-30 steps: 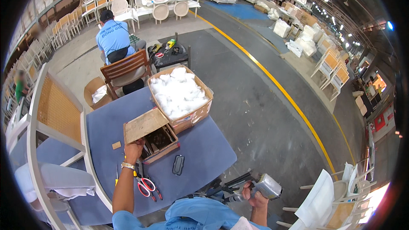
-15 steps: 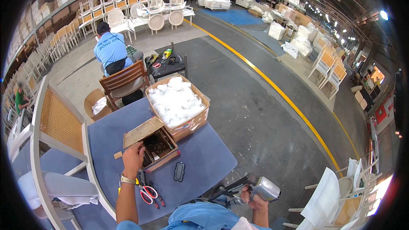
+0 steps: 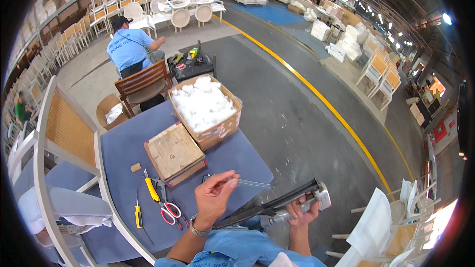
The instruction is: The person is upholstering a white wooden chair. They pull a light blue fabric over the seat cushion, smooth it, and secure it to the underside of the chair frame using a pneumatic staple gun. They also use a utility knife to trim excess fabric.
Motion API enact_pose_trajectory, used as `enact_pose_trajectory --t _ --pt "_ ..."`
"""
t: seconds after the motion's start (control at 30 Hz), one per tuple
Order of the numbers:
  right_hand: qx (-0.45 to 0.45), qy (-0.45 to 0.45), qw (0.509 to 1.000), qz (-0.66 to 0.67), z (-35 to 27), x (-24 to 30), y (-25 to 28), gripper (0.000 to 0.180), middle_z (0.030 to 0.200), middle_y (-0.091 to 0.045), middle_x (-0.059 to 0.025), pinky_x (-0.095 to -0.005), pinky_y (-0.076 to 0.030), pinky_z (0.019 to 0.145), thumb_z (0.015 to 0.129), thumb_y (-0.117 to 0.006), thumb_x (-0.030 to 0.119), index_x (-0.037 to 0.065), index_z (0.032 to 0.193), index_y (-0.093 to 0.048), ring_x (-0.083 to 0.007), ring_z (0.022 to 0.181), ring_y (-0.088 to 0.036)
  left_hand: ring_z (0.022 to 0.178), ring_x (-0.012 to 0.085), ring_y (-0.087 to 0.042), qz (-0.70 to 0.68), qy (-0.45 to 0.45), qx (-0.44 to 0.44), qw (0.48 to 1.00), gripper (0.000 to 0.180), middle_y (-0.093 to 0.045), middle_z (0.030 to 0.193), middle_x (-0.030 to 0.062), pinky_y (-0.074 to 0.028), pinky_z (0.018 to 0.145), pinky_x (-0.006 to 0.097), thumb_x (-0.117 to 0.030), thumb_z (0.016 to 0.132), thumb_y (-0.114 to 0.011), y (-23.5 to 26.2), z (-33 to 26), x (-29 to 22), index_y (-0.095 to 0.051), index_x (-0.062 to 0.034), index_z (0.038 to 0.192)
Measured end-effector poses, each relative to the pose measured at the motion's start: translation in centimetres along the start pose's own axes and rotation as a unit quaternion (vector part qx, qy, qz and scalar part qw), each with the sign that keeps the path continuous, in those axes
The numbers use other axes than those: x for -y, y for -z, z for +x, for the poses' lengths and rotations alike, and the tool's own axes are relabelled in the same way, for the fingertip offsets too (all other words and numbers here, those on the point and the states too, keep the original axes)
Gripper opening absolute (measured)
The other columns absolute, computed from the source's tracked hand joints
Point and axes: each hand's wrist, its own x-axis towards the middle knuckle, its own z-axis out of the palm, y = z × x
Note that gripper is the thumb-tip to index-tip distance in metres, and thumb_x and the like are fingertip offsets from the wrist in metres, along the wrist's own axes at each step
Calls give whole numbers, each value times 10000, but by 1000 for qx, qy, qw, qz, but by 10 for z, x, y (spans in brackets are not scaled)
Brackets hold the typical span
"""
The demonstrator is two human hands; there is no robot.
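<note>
My left hand (image 3: 215, 198) pinches a thin, pale, shiny strip (image 3: 253, 184), which looks like a stick of staples, between thumb and fingertips. My right hand (image 3: 303, 212) is wrapped round a silver staple gun (image 3: 322, 197) in front of my body. Its long black magazine (image 3: 279, 201) points to the lower left, and the strip hovers just above it, apart from it. Left of my left hand lie red-handled scissors (image 3: 170, 212), a yellow-handled cutting tool (image 3: 151, 189) and a yellow screwdriver (image 3: 138, 216). Beyond them sits a wooden box (image 3: 175, 152), its lid down.
A carton (image 3: 216, 141) heaped with white wads stands behind the wooden box on the blue-grey table (image 3: 116, 143). A cane-backed chair frame (image 3: 71, 133) leans over the left side. Ahead, a co-worker in blue (image 3: 127, 49) sits on a brown chair (image 3: 141, 86). White-wrapped chairs (image 3: 371, 222) stand right.
My left hand has left the wooden box and moved right with the strip. The box lid has come down. The staple gun's black magazine now extends outward. The co-worker's arm has lifted.
</note>
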Motion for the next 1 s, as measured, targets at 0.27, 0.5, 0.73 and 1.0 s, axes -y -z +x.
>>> enact_pose_trajectory --t 0.27,0.5,0.73,1.0 --pt "31 -102 989 98 -2 -33 -14 558 1142 -677 -129 -304 -447 585 969 -643 441 66 1369 -542 -132 625 -564 871 153 -713 115 33 80 990 180 -752 998 116 -563 762 267 -6 899 -765 -10 -63 -21 -756 19 1077" --pt "61 -157 978 121 -43 -29 -32 558 1133 -676 -144 -313 -468 577 978 -641 422 38 1364 -519 -135 604 -566 886 230 -725 292 -52 126 947 217 -762 992 134 -566 789 321 2 845 -780 -37 -125 -44 -774 -14 1061" --pt "19 -210 967 143 -139 3 -32 563 1131 -684 -97 -299 -471 579 988 -615 487 77 1366 -542 -117 621 -573 1121 294 -702 407 -89 171 893 305 -726 1242 110 -578 926 378 -125 860 -782 -57 -222 -49 -756 -79 1161" --pt "-38 -258 935 242 -221 24 1 541 1170 -645 -112 -337 -529 676 1032 -585 459 99 1431 -520 -182 757 -621 976 308 -747 363 191 88 908 503 -726 1254 104 -599 839 371 -191 890 -783 -16 -406 -97 -657 -143 1374"
